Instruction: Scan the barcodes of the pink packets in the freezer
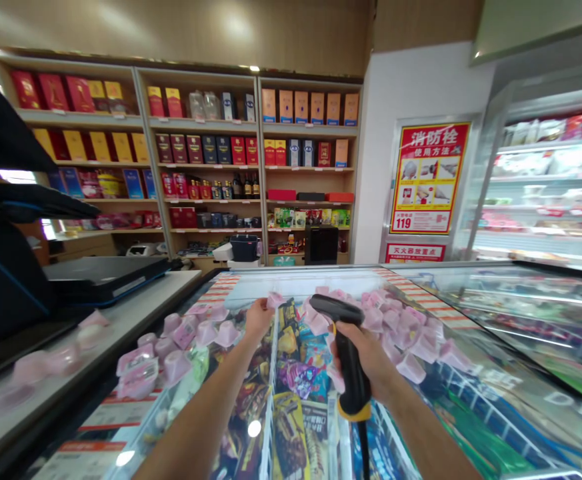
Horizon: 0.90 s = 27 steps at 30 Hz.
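My right hand (358, 340) is wrapped round the handle of a black barcode scanner (348, 363) with yellow trim, its head pointing left and its cable hanging down. My left hand (258, 320) reaches forward over the glass, its fingers closed on a small pink cup (274, 300). More pink cups (403, 327) lie in a loose pile on the glass lid to the right, partly behind the scanner. Another group of pink cups (175, 333) sits left of my left arm. Beneath the glass, a freezer (271, 400) holds packaged ice creams (295, 380) in wire baskets.
At the left, a counter (121, 327) bears several more pink cups (65, 360) and a black checkout machine (11, 267). Shelves (211, 123) of boxed goods line the back wall. A red fire-hydrant notice (428, 177) hangs beside an upright chiller (551, 187) at the right.
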Tool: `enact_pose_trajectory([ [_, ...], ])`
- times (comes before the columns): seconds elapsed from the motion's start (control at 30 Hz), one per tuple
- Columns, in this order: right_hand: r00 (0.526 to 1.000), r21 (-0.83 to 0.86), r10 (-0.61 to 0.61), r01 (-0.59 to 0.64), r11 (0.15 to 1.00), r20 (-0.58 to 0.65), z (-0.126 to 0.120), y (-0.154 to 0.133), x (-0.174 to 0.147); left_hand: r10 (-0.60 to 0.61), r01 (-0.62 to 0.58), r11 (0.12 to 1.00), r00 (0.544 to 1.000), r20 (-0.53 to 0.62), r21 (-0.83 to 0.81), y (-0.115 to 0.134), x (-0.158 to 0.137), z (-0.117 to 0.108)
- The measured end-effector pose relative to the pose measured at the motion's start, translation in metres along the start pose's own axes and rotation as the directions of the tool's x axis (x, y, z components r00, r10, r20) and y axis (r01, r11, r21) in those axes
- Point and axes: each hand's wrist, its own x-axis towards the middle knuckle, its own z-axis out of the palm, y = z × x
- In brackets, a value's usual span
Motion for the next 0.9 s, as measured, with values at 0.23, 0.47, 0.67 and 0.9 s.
enact_pose_trajectory([
  [0.23,0.991,0.013,0.066,-0.067,0.998,0.116,0.011,0.008,-0.006,0.051,-0.058,0.977,0.998,-0.037,-0.207,0.002,-0.027,-0.028],
  [0.47,0.986,-0.02,0.028,-0.025,0.999,0.166,0.014,0.011,-0.01,0.131,-0.13,0.969,0.991,-0.009,-0.21,-0.01,-0.046,-0.034],
  [0.67,0.997,0.022,0.018,-0.02,1.0,0.076,0.006,0.006,-0.007,0.192,-0.194,0.98,0.98,-0.055,-0.05,-0.021,-0.049,-0.049],
  [0.9,0.999,0.077,0.022,-0.025,0.997,0.04,-0.005,0.003,-0.003,0.204,-0.198,0.977,0.976,-0.081,0.078,-0.033,-0.043,-0.067],
])
